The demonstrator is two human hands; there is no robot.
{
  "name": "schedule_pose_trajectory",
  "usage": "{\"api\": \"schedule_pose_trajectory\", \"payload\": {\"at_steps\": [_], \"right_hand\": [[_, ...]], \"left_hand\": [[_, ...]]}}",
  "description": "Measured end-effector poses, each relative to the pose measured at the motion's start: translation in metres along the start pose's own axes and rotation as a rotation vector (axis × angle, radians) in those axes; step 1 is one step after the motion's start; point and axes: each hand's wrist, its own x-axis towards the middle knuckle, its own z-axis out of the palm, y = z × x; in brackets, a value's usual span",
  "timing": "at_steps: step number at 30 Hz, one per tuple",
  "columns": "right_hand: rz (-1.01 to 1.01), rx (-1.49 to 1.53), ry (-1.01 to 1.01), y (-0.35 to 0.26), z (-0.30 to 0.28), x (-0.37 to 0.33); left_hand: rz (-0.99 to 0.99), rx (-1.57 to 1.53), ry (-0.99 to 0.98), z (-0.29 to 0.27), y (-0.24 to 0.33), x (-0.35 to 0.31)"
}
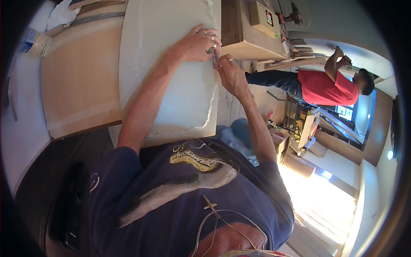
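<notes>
A pale, flat panel (pixel 171 90) lies before me, with a ragged whitish line running down near its right edge. My left hand (pixel 203 45) is over that edge, fingers bent and closed together, with light bands on several of them. Just right of it and a little nearer, my right hand (pixel 233 75) pinches with thumb and fingers. Between the two hands shows a thin, small strip-like piece (pixel 215 60), which both seem to touch. Its kind is too small and blurred to tell, and the fingers cover part of it.
A wooden box-like cabinet (pixel 257 45) adjoins the panel's right edge, carrying a cardboard box (pixel 263 19). Past it is a cordless drill (pixel 293 16). At left lies a wood-coloured board (pixel 83 81). A person in a red shirt (pixel 323 88) stands at right near a tool-laden bench (pixel 306 124).
</notes>
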Motion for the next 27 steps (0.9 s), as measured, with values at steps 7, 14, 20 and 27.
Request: {"api": "schedule_pose_trajectory", "payload": {"at_steps": [7,14,20,27], "right_hand": [[0.037,-0.006,-0.036,0.002,0.012,-0.01],[0.214,0.291,-0.005,0.004,0.02,-0.008],[0.554,0.887,-0.138,-0.002,-0.006,-0.01],[0.294,0.376,0.106,-0.009,0.01,-0.033]], "left_hand": [[-0.004,-0.017,0.005,0.005,-0.004,0.001],[-0.021,0.029,-0.082,-0.001,0.005,0.003],[-0.043,0.046,-0.109,-0.001,0.005,0.003],[0.011,0.076,-0.073,0.002,0.0,0.003]]}}
